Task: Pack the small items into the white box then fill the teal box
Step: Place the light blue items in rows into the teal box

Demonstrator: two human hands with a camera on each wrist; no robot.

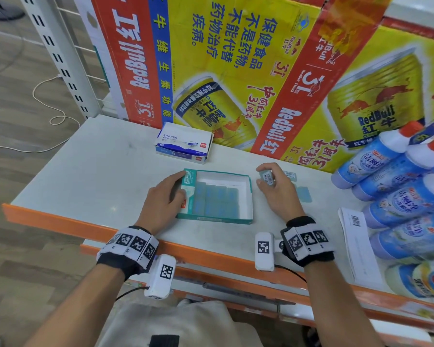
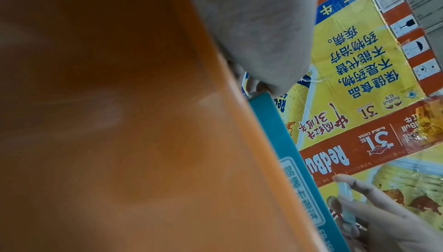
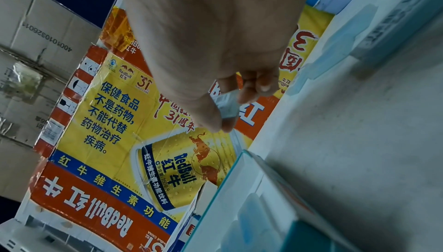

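Right hand (image 1: pixel 277 194) around small item (image 1: pixel 267 177), just beside teal box (image 1: pixel 216 219).

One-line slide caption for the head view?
Left hand holds the teal box; right hand pinches a small item beside it.

bottles (image 1: pixel 398 186) crowding shelf's (image 1: pixel 85 171) right

Red Bull cartons (image 1: pixel 236 58) stand behind; blue bottles (image 1: pixel 398 204) lie stacked right.
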